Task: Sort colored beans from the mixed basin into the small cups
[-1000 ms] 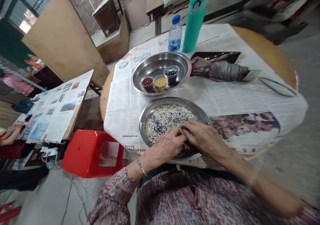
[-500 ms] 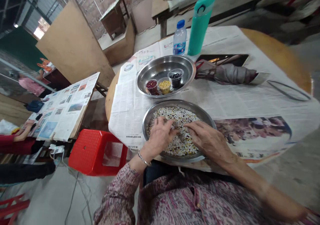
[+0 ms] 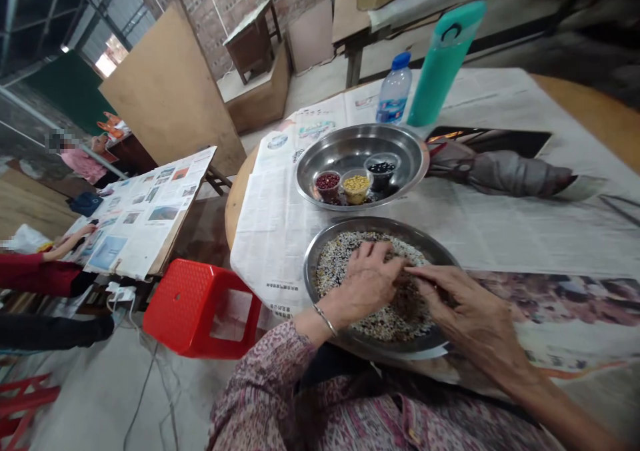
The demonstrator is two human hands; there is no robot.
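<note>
A round steel basin (image 3: 316, 237) holds a mix of white grains (image 3: 340, 251) with dark and yellow beans among them. My left hand (image 3: 373, 277) rests over the grains, its fingers apart and bent down into them, a bracelet on the wrist. From the right, my right hand (image 3: 450, 301) reaches over the basin, its fingers drawn together and its index fingertip close to my left thumb. Whatever lies between those fingers is too small or hidden to name. Behind, a second steel basin (image 3: 305, 171) holds clear cups of red beans (image 3: 327, 182), yellow beans (image 3: 356, 183) and black beans (image 3: 383, 168).
Newspaper (image 3: 265, 231) covers the round table. A water bottle (image 3: 394, 91), a green flask (image 3: 445, 67), a folded umbrella (image 3: 505, 169) and a dark flat tablet-like thing (image 3: 530, 141) lie or stand beyond the basins. To the left are a red stool (image 3: 177, 304) and another newspaper-covered table (image 3: 150, 214).
The view has shifted, so the table things sit lower and further right. My hands have come closer together over the grains, the right fingertips nearing the left thumb.
</note>
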